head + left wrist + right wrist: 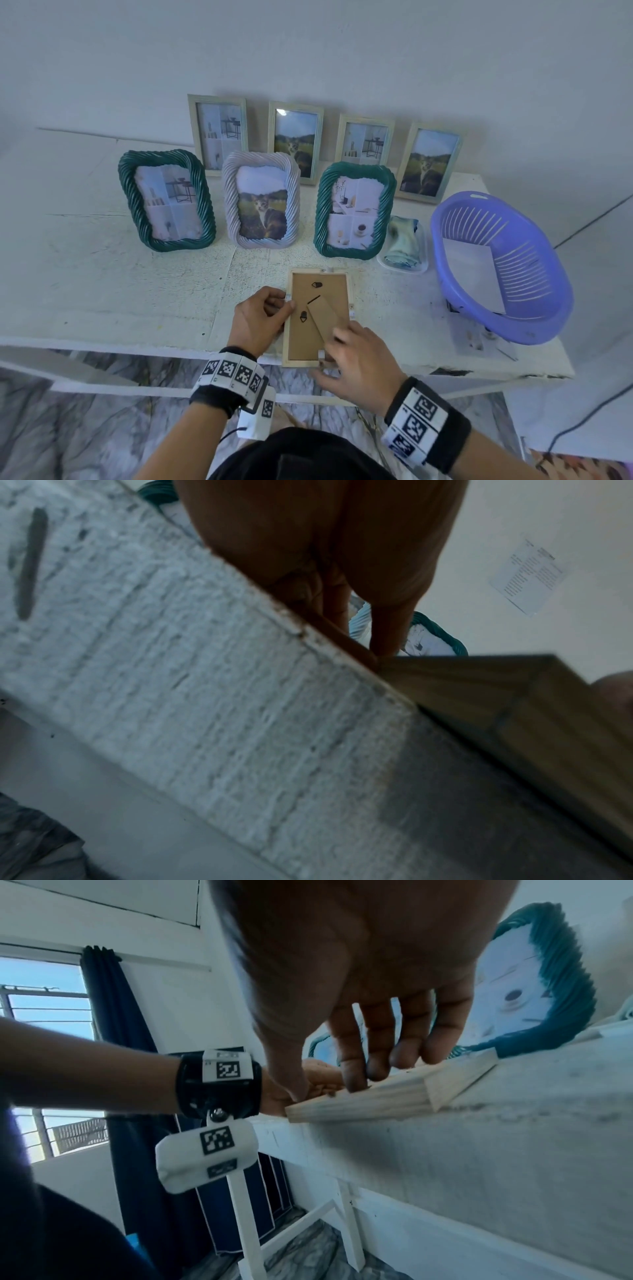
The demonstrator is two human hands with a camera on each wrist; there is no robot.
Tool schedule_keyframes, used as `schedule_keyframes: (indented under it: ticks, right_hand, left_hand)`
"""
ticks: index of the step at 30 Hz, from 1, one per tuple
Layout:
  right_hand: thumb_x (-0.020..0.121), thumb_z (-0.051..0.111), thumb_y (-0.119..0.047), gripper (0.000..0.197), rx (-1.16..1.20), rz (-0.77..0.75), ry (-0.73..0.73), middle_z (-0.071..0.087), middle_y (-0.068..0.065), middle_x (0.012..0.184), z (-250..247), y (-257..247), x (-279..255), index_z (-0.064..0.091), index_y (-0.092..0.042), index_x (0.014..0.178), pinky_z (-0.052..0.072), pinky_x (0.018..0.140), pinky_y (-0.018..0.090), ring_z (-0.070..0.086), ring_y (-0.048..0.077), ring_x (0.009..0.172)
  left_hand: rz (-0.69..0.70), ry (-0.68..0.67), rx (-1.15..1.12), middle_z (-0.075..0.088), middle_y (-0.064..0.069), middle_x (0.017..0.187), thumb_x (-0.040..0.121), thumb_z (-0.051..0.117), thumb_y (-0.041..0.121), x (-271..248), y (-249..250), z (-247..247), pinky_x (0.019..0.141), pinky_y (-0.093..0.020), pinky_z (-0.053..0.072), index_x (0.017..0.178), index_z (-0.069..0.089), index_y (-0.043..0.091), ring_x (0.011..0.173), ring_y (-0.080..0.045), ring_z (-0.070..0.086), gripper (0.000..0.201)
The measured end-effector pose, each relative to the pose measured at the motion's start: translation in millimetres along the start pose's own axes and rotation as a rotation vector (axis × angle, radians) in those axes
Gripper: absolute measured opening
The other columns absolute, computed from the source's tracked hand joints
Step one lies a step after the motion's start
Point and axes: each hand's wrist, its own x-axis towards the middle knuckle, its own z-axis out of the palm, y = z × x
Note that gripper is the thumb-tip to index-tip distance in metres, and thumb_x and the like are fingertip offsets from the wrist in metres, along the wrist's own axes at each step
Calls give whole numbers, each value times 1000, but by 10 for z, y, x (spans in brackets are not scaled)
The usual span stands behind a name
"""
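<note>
A light wooden picture frame (pixel 301 339) lies face down at the table's front edge, its brown backing board up and its cardboard stand leg (pixel 325 317) folded askew across it. My left hand (pixel 260 318) holds the frame's left rail, with the fingertips curled at a small tab there. My right hand (pixel 359 363) grips the near right corner: the fingers press on the back and the thumb is at the near rail. The right wrist view shows the right hand (pixel 359 961) with fingertips on the frame (pixel 377 1096). In the left wrist view the left hand (pixel 342 547) meets the frame (pixel 514 696).
Two green rope-pattern frames (pixel 168 202) (pixel 354 210) and a pale lilac one (pixel 262 200) stand behind on the white table (pixel 137 291). Several light wooden frames (pixel 219 133) lean on the wall. A purple basket (pixel 548 301) holding paper and a tray with cloth (pixel 404 246) sit right.
</note>
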Motion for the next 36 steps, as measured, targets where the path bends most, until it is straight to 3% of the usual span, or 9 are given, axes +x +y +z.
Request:
schedule_keyframes:
  ticks: [3,6,11,16,22,26,28,32,36]
  right_hand:
    - [78,48,-60,43,-56,58,12,53,-8,75,48,-97,-21,65,-20,71,45,59,27,52,14,72]
    - [79,56,-45,24,27,97,51,50,-7,81,115,-148,-21,63,-22,75,47,62,27,52,13,77]
    - [88,54,-27,6,185,-21,-1,42,-4,93,154,-93,-38,53,-21,88,42,71,30,44,16,90]
    - [90,51,-41,19,40,-100,-14,47,-3,96,59,5,8,61,-24,91,45,71,33,47,18,89]
    - [85,50,-55,39,-123,216,18,57,1,91,-104,-13,263,60,-23,105,44,67,35,49,22,81]
    - [88,53,-45,37,-56,249,-41,55,6,106,-77,-81,379,56,-22,117,42,80,39,48,27,95]
    - [87,53,-41,32,6,276,-9,50,6,107,-89,-109,416,58,-21,112,43,83,37,45,25,97]
    - [80,59,-33,15,12,310,83,48,3,92,-161,-166,420,61,-18,82,42,73,33,45,22,85]
    - [84,55,-34,14,36,376,40,43,-2,94,-268,39,266,61,-21,86,42,79,27,39,16,86]
  left_hand:
    - [0,-5,4,68,3,79,82,75,28,-2,-6,-1,53,-28,58,95,67,17,69,-13,66,19]
    - [10,0,9,67,3,78,83,75,28,-9,-1,-5,53,-28,58,95,68,17,68,-12,65,18]
    - [15,2,16,67,4,77,83,75,28,-16,21,-5,53,-27,58,94,67,19,68,-11,65,17]
    - [28,6,12,66,4,77,83,75,26,-33,40,-12,51,-23,56,93,66,21,66,-7,63,15]
    - [97,25,40,65,11,75,84,74,23,-56,22,-23,59,-11,50,98,66,23,67,0,62,17]
    - [105,24,31,65,9,75,85,72,18,-59,17,-33,59,-12,50,101,67,19,67,-2,62,17]
    - [102,24,35,66,8,76,85,72,20,-56,10,-31,60,-17,54,102,68,18,67,-3,63,18]
    - [100,31,58,66,8,76,85,71,23,-62,8,-22,63,-24,56,102,67,21,67,-4,63,17]
    - [97,35,65,66,8,76,85,71,21,-62,8,-15,63,-20,54,102,68,20,69,-3,62,17]
